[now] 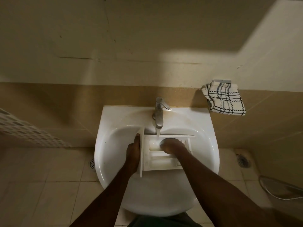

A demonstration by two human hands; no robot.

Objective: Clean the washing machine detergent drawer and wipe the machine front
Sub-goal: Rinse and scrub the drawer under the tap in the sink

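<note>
My left hand (133, 154) grips the front panel of the white plastic detergent drawer (161, 163), steadying it in the white ceramic basin (114, 145) under the running chrome tap (158, 115) so my right hand (173, 147), too blurred to tell its grip, can reach inside

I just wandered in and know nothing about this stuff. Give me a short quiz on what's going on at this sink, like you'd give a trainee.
1. True or false: the tap over the sink is turned off.
2. The checked cloth hangs: A) on the wall to the right of the tap; B) to the left of the tap; C) inside the sink.
3. Which hand grips the front panel of the drawer?

Key:
1. False. Water is running onto the drawer.
2. A.
3. The left hand.
</note>
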